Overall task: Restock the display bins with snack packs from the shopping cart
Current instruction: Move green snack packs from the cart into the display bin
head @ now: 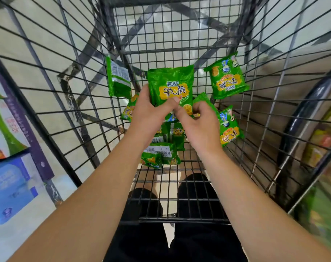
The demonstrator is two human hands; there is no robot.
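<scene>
Both my arms reach down into a black wire shopping cart (179, 52). My left hand (149, 114) grips a green snack pack (170, 86) with a yellow label, held upright above the cart floor. My right hand (200, 123) is beside it, its fingers curled round the edge of a second green pack (203, 100). Several more green packs lie in the cart: one leaning on the left wall (117, 78), one at the back right (227, 76), one by my right wrist (230, 127), and a heap under my hands (161, 154).
The cart's wire walls close in on both sides. Boxed goods in blue, white and green (11, 167) stand outside on the left. Blurred yellow and green packs on a display (323, 148) are at the right. My dark trousers (196, 195) show through the near wall.
</scene>
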